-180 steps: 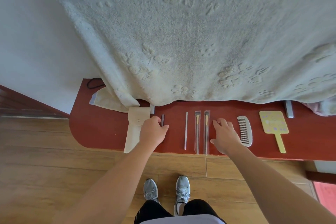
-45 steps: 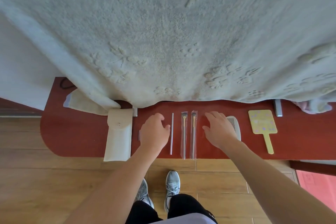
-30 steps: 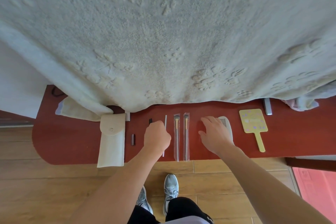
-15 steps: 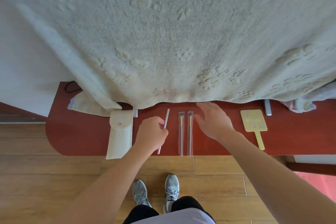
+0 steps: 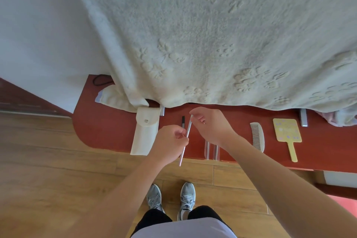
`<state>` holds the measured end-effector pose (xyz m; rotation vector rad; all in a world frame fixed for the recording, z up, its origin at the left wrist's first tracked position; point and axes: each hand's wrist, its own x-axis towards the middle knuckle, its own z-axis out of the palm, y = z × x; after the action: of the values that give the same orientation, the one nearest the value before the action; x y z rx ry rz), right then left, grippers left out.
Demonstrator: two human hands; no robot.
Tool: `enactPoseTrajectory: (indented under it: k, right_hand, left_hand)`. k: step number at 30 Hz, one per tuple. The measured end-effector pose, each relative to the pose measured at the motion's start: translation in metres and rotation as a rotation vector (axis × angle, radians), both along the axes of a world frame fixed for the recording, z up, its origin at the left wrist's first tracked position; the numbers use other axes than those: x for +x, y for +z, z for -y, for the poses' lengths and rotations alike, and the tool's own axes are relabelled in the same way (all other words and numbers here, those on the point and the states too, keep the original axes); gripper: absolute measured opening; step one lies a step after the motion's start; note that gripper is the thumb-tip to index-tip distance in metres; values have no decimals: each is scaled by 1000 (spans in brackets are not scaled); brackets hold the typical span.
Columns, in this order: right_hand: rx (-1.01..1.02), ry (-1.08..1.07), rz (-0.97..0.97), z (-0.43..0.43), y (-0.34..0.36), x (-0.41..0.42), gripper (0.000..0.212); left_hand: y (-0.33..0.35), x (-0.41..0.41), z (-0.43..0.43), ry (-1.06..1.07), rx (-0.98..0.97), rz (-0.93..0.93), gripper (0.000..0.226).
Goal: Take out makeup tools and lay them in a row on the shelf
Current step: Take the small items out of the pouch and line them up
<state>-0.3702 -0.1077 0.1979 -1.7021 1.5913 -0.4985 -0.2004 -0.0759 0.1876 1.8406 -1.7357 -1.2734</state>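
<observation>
My left hand (image 5: 170,141) grips a thin silver stick (image 5: 183,152) above the red shelf (image 5: 108,127). My right hand (image 5: 210,125) pinches the stick's far tip. A small dark tool (image 5: 183,120) lies on the shelf just behind my left hand. The ends of two clear-sleeved brushes (image 5: 211,152) show below my right wrist. A white comb (image 5: 257,139) and a yellow hand mirror (image 5: 287,133) lie to the right. The cream pouch (image 5: 145,133) with a snap flap lies to the left.
A thick cream blanket (image 5: 212,35) hangs over the back of the shelf. A folded cloth (image 5: 114,98) and a black cord (image 5: 100,80) sit at the shelf's left end. Wooden floor (image 5: 48,170) and my shoes (image 5: 172,199) are below.
My left hand lifted the silver stick off the shelf toward me. My right hand came over from the comb and took hold of its far tip.
</observation>
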Motion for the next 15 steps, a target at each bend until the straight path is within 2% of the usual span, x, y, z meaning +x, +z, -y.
enactPoseTrajectory:
  k: [7,15]
  right_hand:
    - [66,-91,69,2,3,20,16]
    - [75,-182,123,7,4,33,16]
  left_hand:
    - [0,10,-9,35,41,-85,11]
    - [6,20,-8,30,108,-148,19]
